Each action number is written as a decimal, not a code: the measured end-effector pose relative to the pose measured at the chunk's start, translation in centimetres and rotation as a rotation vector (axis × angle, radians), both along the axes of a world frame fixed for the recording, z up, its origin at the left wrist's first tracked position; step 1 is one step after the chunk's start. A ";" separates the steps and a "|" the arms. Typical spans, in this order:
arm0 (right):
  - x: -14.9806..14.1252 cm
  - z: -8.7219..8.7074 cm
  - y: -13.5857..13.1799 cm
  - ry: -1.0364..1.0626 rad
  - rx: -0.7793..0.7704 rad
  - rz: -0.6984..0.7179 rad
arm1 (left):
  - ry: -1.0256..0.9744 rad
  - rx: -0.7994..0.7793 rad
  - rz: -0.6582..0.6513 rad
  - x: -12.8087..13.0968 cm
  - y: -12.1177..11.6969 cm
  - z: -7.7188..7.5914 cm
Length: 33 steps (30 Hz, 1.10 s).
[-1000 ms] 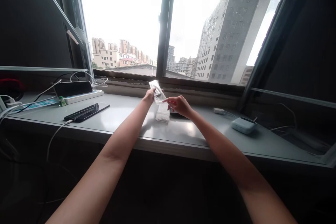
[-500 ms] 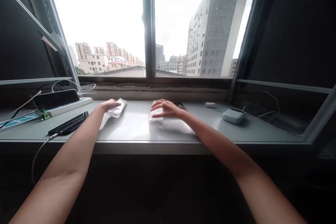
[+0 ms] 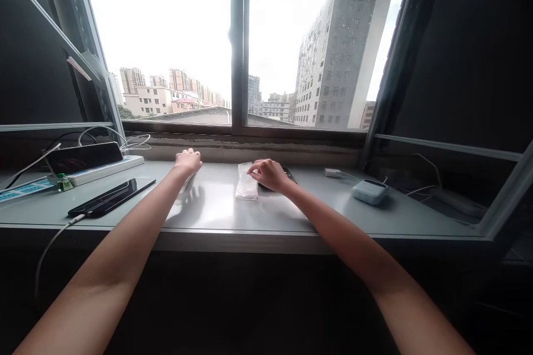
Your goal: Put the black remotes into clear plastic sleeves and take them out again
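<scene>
My left hand (image 3: 188,160) sits at the far side of the grey sill (image 3: 216,213), its fingers curled and holding nothing I can see. Beneath its wrist, a clear plastic packet (image 3: 186,184) is mostly hidden by my forearm. My right hand (image 3: 270,175) rests just right of a white packet in clear wrapping (image 3: 246,182), with its fingertips at the packet's upper edge. Partly covered by that hand is a dark keypad device (image 3: 290,176), possibly a remote or calculator.
On the left are a black phone with a cable (image 3: 110,198), a power strip (image 3: 104,171) holding a dark device (image 3: 83,157), and a small green bottle (image 3: 64,182). A pale blue box (image 3: 370,192) and white plug (image 3: 333,173) lie right. The sill edge runs in front.
My left hand has lifted off the plastic packet and moved toward the window. My right hand has shifted right, off the top of the white packet.
</scene>
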State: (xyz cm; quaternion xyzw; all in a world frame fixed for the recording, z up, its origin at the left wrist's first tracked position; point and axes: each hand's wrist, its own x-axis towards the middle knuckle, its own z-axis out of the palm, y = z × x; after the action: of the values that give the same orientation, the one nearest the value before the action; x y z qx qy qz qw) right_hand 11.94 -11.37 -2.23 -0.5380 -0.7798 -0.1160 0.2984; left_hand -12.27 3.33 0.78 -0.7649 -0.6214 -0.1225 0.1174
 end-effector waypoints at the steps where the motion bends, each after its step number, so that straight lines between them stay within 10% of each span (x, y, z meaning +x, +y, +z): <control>1: 0.3 0.0 0.2 0.055 0.048 -0.079 | -0.048 0.022 -0.027 1.3 -0.5 0.2; 11: 5.2 1.0 1.9 0.512 0.165 -0.297 | -0.568 -0.064 -0.781 14.3 -7.6 0.8; 27: 3.7 1.1 0.8 0.256 -0.213 -0.555 | -0.353 0.137 -0.762 15.2 -9.7 -1.6; 33: 3.5 1.3 0.6 0.141 -0.028 -0.555 | -0.618 -0.081 -0.863 14.9 -8.5 -1.8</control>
State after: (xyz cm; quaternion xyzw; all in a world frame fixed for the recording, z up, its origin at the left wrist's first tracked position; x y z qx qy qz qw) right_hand 15.44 -10.78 -0.92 -0.7415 -0.5817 -0.1449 0.3013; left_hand 2.58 -5.22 -0.99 -0.8833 -0.2600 -0.3550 -0.1618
